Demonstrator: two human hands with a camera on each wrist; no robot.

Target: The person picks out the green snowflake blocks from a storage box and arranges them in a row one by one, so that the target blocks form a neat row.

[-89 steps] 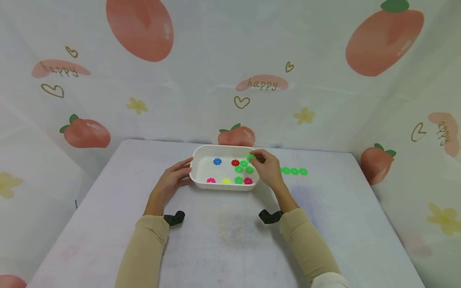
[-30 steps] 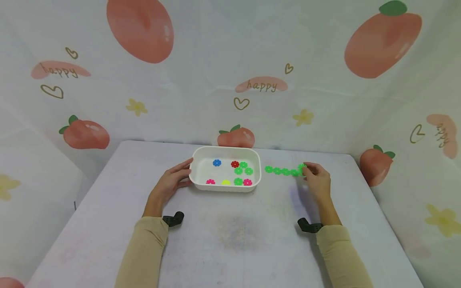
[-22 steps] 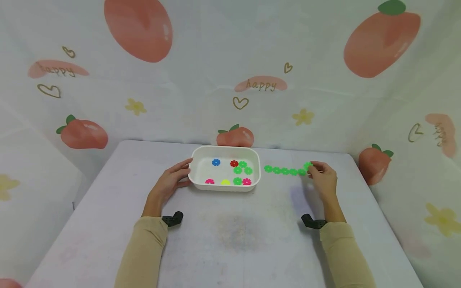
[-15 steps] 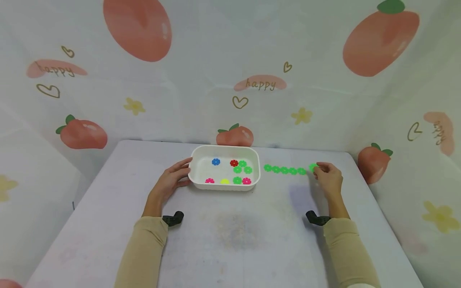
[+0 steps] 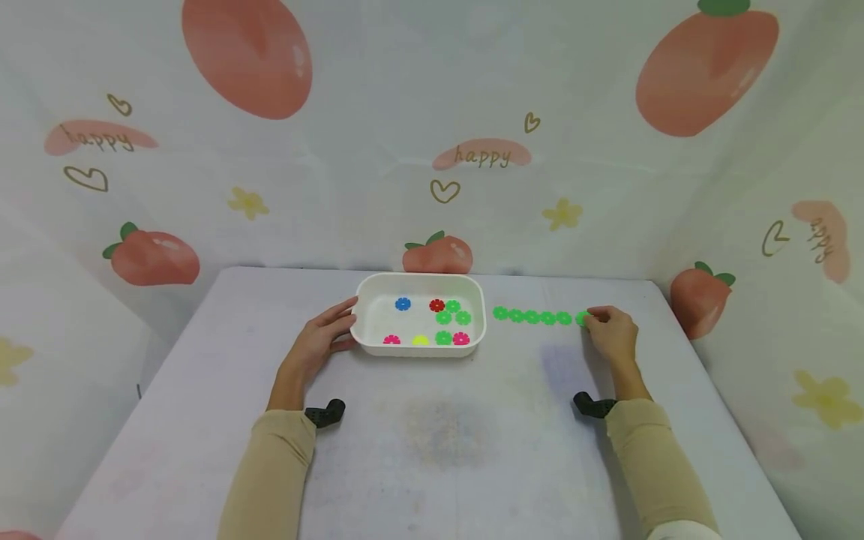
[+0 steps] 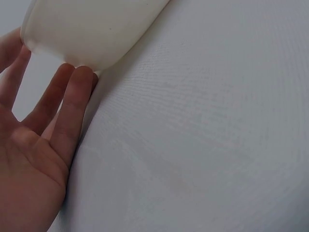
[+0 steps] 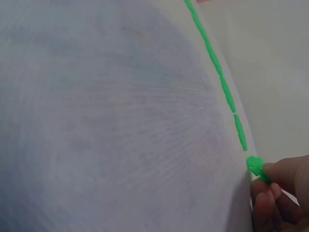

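My right hand [image 5: 613, 334] pinches a green snowflake disc [image 7: 255, 165] between thumb and forefinger, low over the table. The disc is at the right end of a row of several green snowflake discs [image 5: 532, 317], with a small gap between it and the nearest one. At the left end of a white tray [image 5: 418, 351], my left hand [image 5: 317, 341] rests its extended fingertips against the outer wall. In the left wrist view, fingers [image 6: 77, 94] touch the tray low, near its base. Inside the tray, several green discs [image 5: 443, 318] lie on the right side.
The tray also holds a blue disc [image 5: 403, 304], a red disc [image 5: 436, 305], a yellow disc [image 5: 420, 340] and two pink discs [image 5: 461, 339]. A white-covered table [image 5: 445, 480] meets a printed curtain [image 5: 378, 187] behind the tray and the row.
My right hand has carried a green disc from the tray rightward past the row, then lowered it at the row's right end. My left hand has stayed at the tray.
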